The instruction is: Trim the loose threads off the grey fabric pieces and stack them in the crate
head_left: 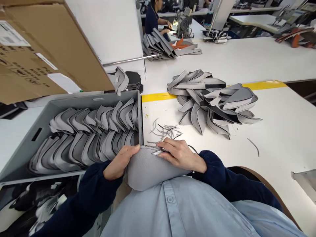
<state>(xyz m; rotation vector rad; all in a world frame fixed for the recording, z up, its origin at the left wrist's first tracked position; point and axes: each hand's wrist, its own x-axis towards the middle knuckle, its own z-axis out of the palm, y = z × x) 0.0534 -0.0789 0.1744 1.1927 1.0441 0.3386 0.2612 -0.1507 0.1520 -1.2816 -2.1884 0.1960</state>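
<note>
Your left hand (120, 162) clasps the left edge of a grey mesh shoe-upper piece (148, 172), curved and fine-textured, at the table edge against your chest. Your right hand (181, 155) closes on a small metal tool (157, 152) at its top edge. Beyond lie trimmings (168, 131) and a crate (140, 115) of similar pieces.

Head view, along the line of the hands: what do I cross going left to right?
gray bin of stacked pieces → left hand → gray fabric piece in its grip → right hand → thin scrap lying on the white table
</note>
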